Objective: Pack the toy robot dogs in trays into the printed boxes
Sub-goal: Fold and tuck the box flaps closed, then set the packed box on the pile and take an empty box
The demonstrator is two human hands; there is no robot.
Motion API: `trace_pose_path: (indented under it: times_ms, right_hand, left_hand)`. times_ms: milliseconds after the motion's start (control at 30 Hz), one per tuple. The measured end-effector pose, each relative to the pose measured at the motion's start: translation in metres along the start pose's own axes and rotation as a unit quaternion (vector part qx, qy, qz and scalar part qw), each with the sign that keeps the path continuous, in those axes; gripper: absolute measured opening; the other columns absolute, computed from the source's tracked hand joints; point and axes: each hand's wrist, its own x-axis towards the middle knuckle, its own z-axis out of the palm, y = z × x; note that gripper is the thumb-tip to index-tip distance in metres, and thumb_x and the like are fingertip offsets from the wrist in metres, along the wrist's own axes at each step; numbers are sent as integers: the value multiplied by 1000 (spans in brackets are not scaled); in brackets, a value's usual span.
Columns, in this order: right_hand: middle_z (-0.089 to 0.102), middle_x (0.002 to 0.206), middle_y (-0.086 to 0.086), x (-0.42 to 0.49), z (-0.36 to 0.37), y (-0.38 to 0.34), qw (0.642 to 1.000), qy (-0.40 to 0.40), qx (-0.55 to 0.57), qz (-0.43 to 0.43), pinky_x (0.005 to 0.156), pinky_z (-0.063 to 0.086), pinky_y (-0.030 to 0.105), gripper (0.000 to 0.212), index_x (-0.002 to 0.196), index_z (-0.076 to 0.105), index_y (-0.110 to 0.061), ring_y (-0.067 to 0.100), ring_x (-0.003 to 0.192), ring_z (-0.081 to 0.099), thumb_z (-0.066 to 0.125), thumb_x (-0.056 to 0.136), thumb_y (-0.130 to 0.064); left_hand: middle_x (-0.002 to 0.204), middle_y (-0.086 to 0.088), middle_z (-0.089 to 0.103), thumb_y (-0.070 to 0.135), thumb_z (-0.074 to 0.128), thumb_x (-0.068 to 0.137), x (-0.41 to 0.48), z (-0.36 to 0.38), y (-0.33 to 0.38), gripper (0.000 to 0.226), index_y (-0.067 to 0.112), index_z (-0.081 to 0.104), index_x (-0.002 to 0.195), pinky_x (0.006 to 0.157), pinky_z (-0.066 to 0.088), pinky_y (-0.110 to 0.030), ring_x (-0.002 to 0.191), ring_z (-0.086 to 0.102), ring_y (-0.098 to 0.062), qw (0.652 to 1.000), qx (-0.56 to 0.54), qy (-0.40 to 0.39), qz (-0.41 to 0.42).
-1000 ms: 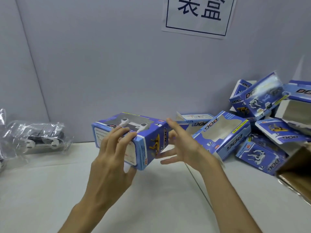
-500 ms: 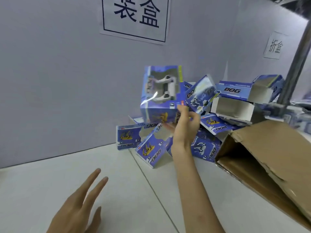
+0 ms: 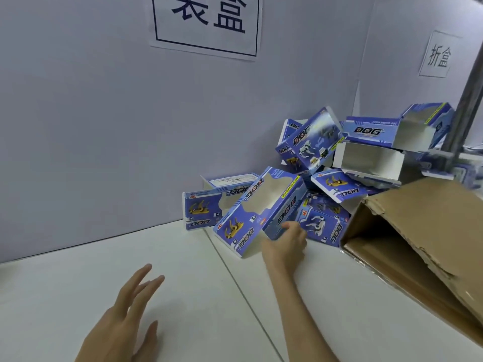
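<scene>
Near the front edge of the tabletop point(image 3: 65, 288), left of its seam: left hand point(image 3: 122, 327), palm down, fingers straight and slightly spread, nothing in it. Whether it touches the surface cannot be told.

Back wall point(image 3: 91, 126): large paper sign point(image 3: 206, 24) with two dark characters, upper part cut off by the frame.

Back edge, past the seam: low printed box point(image 3: 200, 210) against the wall, yellow dog picture on its face. Just beside it, leaning tilted, the windowed box point(image 3: 264, 205), blue, window hollow, near end flap open.

Right hand point(image 3: 285, 244) grips that box at its lower near end. Thumb pressed on the blue side panel; fingers curled under and mostly hidden.

Back right corner: heap of printed boxes point(image 3: 366, 158), tumbled at all angles, several open and white inside.

Right edge: cardboard carton point(image 3: 418, 231) tipped on its side, mouth facing left, torn rim. Metal pole point(image 3: 467, 105) rises behind it. Small sign point(image 3: 439, 56) on the side wall.
</scene>
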Motion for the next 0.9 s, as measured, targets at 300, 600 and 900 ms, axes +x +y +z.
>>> trace_pose_path:
  times_ms: [300,600,900]
  right_hand:
    - [70,84,3,-3,-10,-31,985,-57,97,-133,70,49,34,7,87,68,-11,24,81,63,66,92,-14]
    - [72,80,5,-25,-58,-136,913,-231,312,-122,56,57,34,16,79,67,-17,19,72,66,65,94,-16]
    - [72,75,2,-51,-54,-154,726,-506,465,21,52,50,20,26,78,78,-12,12,63,66,60,95,-15]
  left_hand:
    - [135,-4,51,36,45,75,-5,1,-6,55,21,51,127,46,38,-20,48,50,-13,996,-7,-75,-57]
    - [143,18,41,59,79,51,3,-9,-9,106,41,30,143,95,48,-43,121,56,-18,969,-139,6,-204]
    - [136,36,44,65,81,52,22,-43,-19,100,58,29,137,91,39,-9,123,45,8,937,-234,73,-250]
